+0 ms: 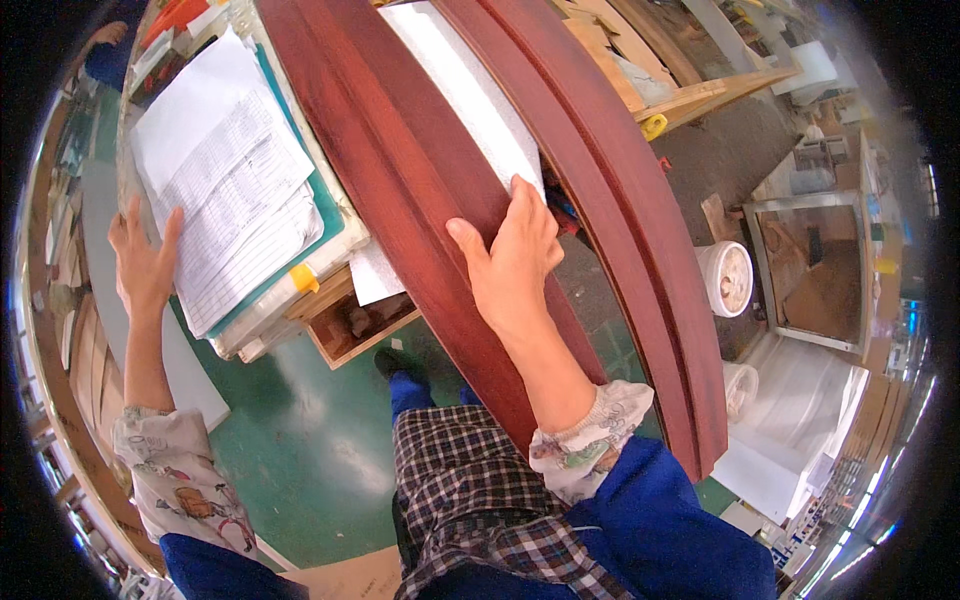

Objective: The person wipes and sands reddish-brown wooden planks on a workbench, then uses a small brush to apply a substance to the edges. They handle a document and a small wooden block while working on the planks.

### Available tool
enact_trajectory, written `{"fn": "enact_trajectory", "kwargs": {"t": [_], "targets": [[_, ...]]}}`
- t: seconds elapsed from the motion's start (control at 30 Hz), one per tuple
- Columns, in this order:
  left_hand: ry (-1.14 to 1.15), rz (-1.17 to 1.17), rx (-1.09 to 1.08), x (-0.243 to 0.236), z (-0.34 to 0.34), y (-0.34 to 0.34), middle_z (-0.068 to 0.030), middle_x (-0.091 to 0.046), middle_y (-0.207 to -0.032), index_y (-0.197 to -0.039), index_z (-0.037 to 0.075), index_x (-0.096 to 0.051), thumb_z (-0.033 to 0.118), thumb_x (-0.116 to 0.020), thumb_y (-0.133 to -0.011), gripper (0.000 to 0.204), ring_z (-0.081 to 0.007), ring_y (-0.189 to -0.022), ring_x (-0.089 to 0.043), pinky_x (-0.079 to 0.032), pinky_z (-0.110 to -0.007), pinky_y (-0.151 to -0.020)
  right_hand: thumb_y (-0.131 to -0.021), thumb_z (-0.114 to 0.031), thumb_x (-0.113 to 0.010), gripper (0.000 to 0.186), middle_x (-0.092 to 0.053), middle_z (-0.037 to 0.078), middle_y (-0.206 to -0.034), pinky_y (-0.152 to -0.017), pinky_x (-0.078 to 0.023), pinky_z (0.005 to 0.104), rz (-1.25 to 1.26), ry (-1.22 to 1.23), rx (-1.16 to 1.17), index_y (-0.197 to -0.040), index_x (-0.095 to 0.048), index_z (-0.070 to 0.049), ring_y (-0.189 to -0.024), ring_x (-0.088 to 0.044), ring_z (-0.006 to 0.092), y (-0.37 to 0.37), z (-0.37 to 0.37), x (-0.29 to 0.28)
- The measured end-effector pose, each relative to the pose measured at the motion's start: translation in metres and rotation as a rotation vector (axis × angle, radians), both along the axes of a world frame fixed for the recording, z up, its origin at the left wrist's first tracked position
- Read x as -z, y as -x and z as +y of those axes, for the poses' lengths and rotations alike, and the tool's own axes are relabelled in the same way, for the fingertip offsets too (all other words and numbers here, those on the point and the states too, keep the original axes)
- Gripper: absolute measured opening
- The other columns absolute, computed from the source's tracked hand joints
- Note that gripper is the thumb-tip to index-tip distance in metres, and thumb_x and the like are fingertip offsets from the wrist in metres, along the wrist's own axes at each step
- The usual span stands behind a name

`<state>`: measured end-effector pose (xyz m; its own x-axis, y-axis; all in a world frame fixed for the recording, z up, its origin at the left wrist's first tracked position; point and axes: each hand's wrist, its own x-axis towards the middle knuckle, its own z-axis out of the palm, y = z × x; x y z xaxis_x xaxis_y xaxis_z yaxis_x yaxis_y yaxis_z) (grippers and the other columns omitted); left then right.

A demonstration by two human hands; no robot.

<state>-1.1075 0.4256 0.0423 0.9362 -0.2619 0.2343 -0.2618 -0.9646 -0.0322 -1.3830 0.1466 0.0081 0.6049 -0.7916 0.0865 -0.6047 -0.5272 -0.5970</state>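
- Head view: inner red-brown wooden board [390, 150], long, grooved lengthwise, running from top edge down to the wearer's right forearm; bowed, at least partly by the lens.
- Right hand [510, 250] over that board, thumb and fingers part-spread, thumb on the face, fingertips at the edge by the white strip [470, 90]. Cannot tell whether it grips or only rests.
- Second red-brown board [600, 200] to the right, roughly alongside; gap between the two, white strip in its upper part.
- Left hand [145, 260] well apart from both boards, open wide, thumb up, nothing seen in it; beside the left edge of the papers [225, 170]. Contact unclear.
- Papers stacked loosely on a teal backing [328, 205], on a pale-edged desk [345, 240]; yellow piece [304, 279] at the near corner.
- Open wooden drawer [375, 349] below, left of inner board.
- Right side: white bucket [711, 280] with pale contents; framed case [815, 270] beyond.
- Green floor [290, 430] underneath.
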Motion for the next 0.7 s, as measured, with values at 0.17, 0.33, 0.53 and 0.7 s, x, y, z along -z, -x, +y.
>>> {"fn": "enact_trajectory", "kwargs": {"t": [0.17,0.33,0.53,0.7], "targets": [[0.010,-0.033,0.006,0.001,0.015,-0.001,-0.0206,-0.029,-0.144,-0.140,0.014,-0.038,0.067,-0.050,-0.081,0.081,-0.0370,-0.127,-0.042,-0.039,-0.046,-0.100,-0.080,-0.039,-0.068,0.078,-0.040,0.021,-0.137,-0.101,-0.026,0.0546,0.114,-0.004,-0.041,-0.137,-0.033,0.002,-0.127,-0.035,0.0396,0.063,0.014,0.002],[-0.015,-0.030,0.000,0.004,0.011,-0.007,-0.0205,-0.030,-0.144,-0.140,0.015,-0.038,0.068,-0.050,-0.081,0.080,-0.0369,-0.127,-0.042,-0.039,-0.047,-0.100,-0.079,-0.038,-0.070,0.078,-0.038,0.022,-0.138,-0.101,-0.028,0.0544,0.004,0.067,0.012,-0.136,-0.034,0.002,-0.126,-0.035,0.0392,-0.009,-0.003,0.007],[-0.016,-0.013,-0.030,-0.004,0.010,-0.004,-0.0206,-0.030,-0.144,-0.140,0.016,-0.038,0.069,-0.051,-0.080,0.081,-0.0385,-0.126,-0.042,-0.039,-0.047,-0.100,-0.078,-0.039,-0.070,0.082,-0.035,0.025,-0.139,-0.102,-0.025,0.0557,0.139,0.027,-0.017,-0.138,-0.031,0.002,-0.128,-0.032,0.0404,0.057,0.016,-0.005],[-0.020,-0.021,-0.005,0.000,0.006,-0.007,-0.0214,-0.029,-0.144,-0.141,0.016,-0.037,0.070,-0.051,-0.079,0.083,-0.0395,-0.124,-0.045,-0.040,-0.048,-0.098,-0.078,-0.035,-0.072,0.080,-0.032,0.024,-0.140,-0.102,-0.025,0.0547,0.012,0.044,0.010,-0.136,-0.032,0.002,-0.129,-0.030,0.0399,-0.009,-0.003,-0.001]]}}
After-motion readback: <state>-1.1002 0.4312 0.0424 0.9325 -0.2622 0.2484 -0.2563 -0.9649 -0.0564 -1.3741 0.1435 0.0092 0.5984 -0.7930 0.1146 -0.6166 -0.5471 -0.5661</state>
